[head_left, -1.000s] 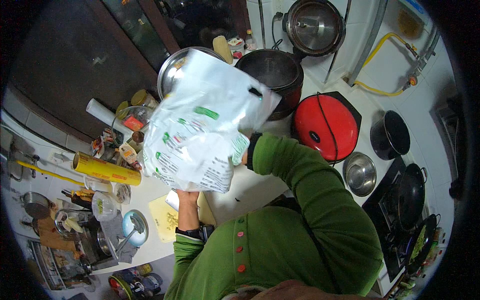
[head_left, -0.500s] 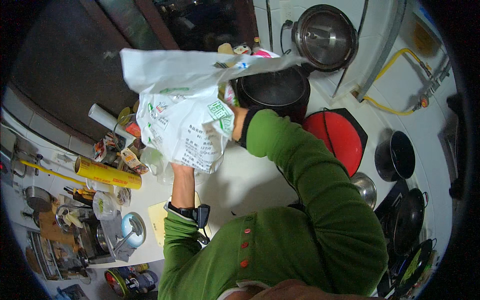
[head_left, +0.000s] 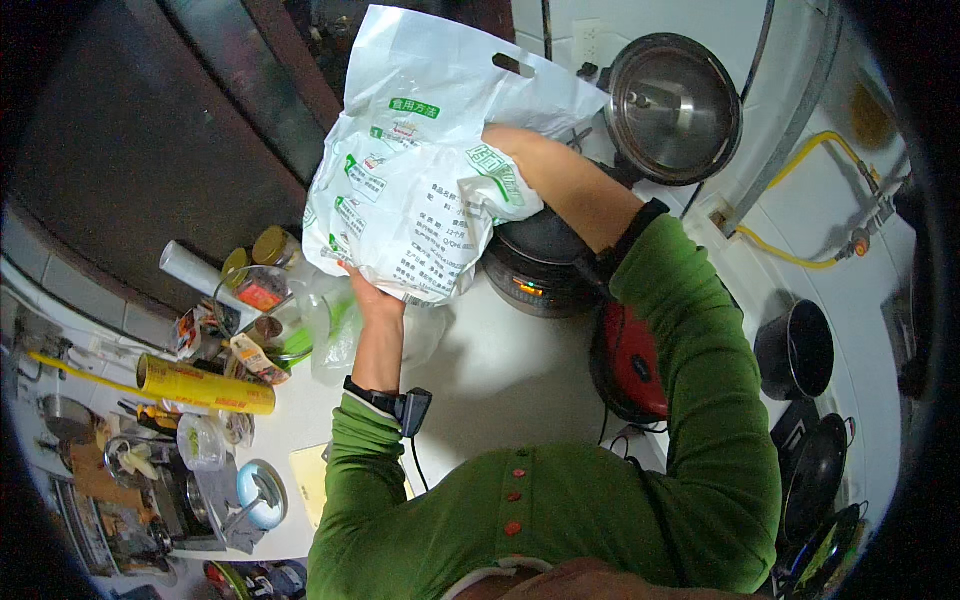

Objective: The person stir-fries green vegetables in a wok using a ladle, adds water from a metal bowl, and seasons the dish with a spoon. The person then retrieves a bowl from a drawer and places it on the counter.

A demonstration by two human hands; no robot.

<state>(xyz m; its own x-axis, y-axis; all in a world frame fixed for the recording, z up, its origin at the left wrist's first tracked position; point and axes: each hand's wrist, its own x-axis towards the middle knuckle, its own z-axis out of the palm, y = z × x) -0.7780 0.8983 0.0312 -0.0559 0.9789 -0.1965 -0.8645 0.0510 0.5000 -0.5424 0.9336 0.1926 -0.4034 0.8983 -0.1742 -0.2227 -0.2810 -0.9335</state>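
A large white plastic bag (head_left: 400,215) with green print and a cut-out handle hole is held up in front of me, above the counter. From below, my left hand (head_left: 374,300) grips the bag's lower edge; its fingers go out of sight behind the plastic. My right hand (head_left: 522,158) holds the bag's right side, below the handle hole, its fingertips tucked behind a fold. What the bag contains is hidden. Behind my right forearm, a dark round electric cooker (head_left: 535,285) with a lit orange display stands on the counter.
A raised glass-and-steel lid (head_left: 675,110) is at back right. Right of the cooker sits a red appliance (head_left: 630,360), with a black pot (head_left: 795,348) beyond. Jars (head_left: 275,245), a clear plastic bag (head_left: 335,335), a yellow roll box (head_left: 205,385) and a blue dish (head_left: 262,495) are at left.
The bag has risen, and its top panel now stands upright with the handle hole showing. My right hand has moved up and right, and the cooker's lit front has come into sight.
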